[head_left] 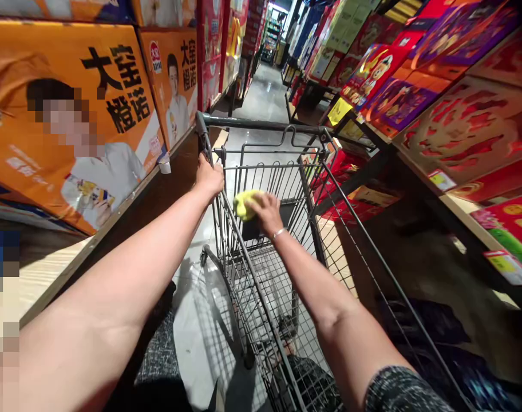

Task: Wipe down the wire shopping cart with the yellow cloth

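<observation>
A grey wire shopping cart (pixel 261 286) stands before me, its handle bar (pixel 261 122) at the far end. My left hand (pixel 209 176) is closed around the frame at the cart's upper left corner, just below the handle. Inside the basket, my right hand (pixel 267 213) holds a yellow-green cloth (pixel 246 205), fingers bent over it. The cloth is close to the wire bars at the handle end; whether it touches them I cannot tell. A thin bracelet circles my right wrist.
Orange drink cartons (pixel 72 126) are stacked on a wooden shelf along the left. Red and purple gift boxes (pixel 409 103) line the shelf on the right, with price tags on its edge. A narrow tiled aisle (pixel 267 86) runs on beyond the cart.
</observation>
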The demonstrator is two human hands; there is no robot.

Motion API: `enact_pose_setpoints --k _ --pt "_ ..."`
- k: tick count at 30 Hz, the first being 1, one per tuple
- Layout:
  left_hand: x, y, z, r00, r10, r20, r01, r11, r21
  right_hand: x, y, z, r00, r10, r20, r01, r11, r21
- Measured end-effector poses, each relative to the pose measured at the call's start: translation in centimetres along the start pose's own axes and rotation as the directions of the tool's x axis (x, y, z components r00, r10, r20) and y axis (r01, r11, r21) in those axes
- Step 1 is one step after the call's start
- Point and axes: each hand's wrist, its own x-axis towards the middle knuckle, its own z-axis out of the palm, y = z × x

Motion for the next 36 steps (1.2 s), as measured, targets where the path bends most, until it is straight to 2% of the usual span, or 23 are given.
enact_pose_setpoints --k 1,3,5,6,8,11,12,14,16,17,19,22,23,25,26,28,30,31,33,34,36 --pt "0.0 -0.1 0.0 1.000 0.010 -0.001 -0.010 1.000 -0.002 -2.2 0.1 2.1 0.997 -0.007 0.081 0.006 1.000 0.012" --pt "-0.1 -0.2 0.2 1.000 0.015 -0.005 -0.015 1.000 -0.005 -5.9 0.6 5.4 0.989 -0.011 0.145 0.009 1.000 0.015" --pt "-0.2 -0.3 0.2 1.000 0.013 -0.012 -0.013 1.000 -0.010 -7.9 1.8 6.9 0.986 -0.007 0.169 0.004 1.000 0.019" --pt "-0.2 -0.4 0.2 1.000 0.013 -0.018 -0.013 1.000 -0.017 -7.9 2.5 6.8 0.986 -0.005 0.168 0.002 1.000 0.018" --pt "-0.4 -0.3 0.1 1.000 0.014 -0.027 -0.015 0.999 -0.034 -6.4 4.4 4.9 0.989 0.011 0.148 -0.012 1.000 0.008" --pt "-0.5 -0.1 -0.2 1.000 -0.006 -0.022 0.005 0.999 -0.043 -1.4 7.4 -0.9 0.993 0.113 0.031 -0.111 0.993 -0.036" --pt "-0.6 -0.1 -0.2 1.000 -0.013 -0.022 0.012 0.999 -0.037 0.4 8.2 -3.0 0.983 0.173 -0.070 -0.176 0.983 -0.055" --pt "-0.6 0.0 -0.2 0.999 -0.018 -0.029 0.017 1.000 -0.025 3.5 9.1 -6.2 0.929 0.246 -0.276 -0.271 0.961 -0.058" --pt "-0.5 -0.2 -0.1 0.999 -0.017 -0.037 0.016 1.000 -0.023 4.9 9.1 -7.1 0.881 0.279 -0.383 -0.320 0.946 -0.048" --pt "-0.4 -0.3 -0.1 0.999 -0.017 -0.041 0.016 0.999 -0.029 4.7 8.8 -6.4 0.877 0.292 -0.381 -0.333 0.942 -0.046" --pt "-0.2 -0.7 0.2 0.999 -0.016 -0.050 0.014 0.999 -0.042 2.6 8.1 -3.5 0.904 0.326 -0.276 -0.353 0.934 -0.054" --pt "0.1 -1.3 0.4 0.998 -0.001 -0.069 -0.002 0.999 -0.051 -3.1 7.2 2.7 0.932 0.364 -0.006 -0.363 0.928 -0.083" --pt "0.1 -1.4 0.5 0.998 0.002 -0.070 -0.005 0.999 -0.049 -5.0 7.2 4.3 0.931 0.362 0.039 -0.358 0.930 -0.088" --pt "0.1 -1.3 0.5 0.998 0.001 -0.067 -0.004 0.999 -0.042 -7.6 7.7 6.1 0.929 0.360 0.087 -0.352 0.931 -0.100" --pt "0.0 -1.2 0.4 0.998 -0.004 -0.062 0.001 0.999 -0.035 -8.0 8.3 6.2 0.929 0.359 0.091 -0.349 0.931 -0.106" --pt "-0.3 -0.7 0.1 0.999 -0.019 -0.051 0.018 1.000 -0.022 -7.2 9.8 4.6 0.929 0.362 0.078 -0.352 0.928 -0.120" --pt "-0.7 -0.2 -0.2 0.998 -0.036 -0.043 0.036 0.999 -0.013 -4.6 11.6 1.6 0.928 0.373 0.006 -0.368 0.919 -0.143" --pt "-0.8 0.1 -0.4 0.998 -0.045 -0.039 0.045 0.999 -0.010 -3.0 12.3 -0.1 0.924 0.379 -0.047 -0.382 0.911 -0.154" --pt "-1.1 0.5 -0.6 0.998 -0.053 -0.031 0.053 0.999 -0.005 0.1 13.5 -3.3 0.900 0.367 -0.237 -0.412 0.894 -0.179" --pt "-1.3 0.7 -0.7 0.998 -0.055 -0.027 0.055 0.999 -0.001 1.6 13.9 -4.8 0.888 0.366 -0.278 -0.422 0.889 -0.177" --pt "-1.5 1.0 -0.9 0.998 -0.051 -0.020 0.051 0.999 0.004 4.3 14.4 -7.4 0.843 0.355 -0.404 -0.449 0.878 -0.167"
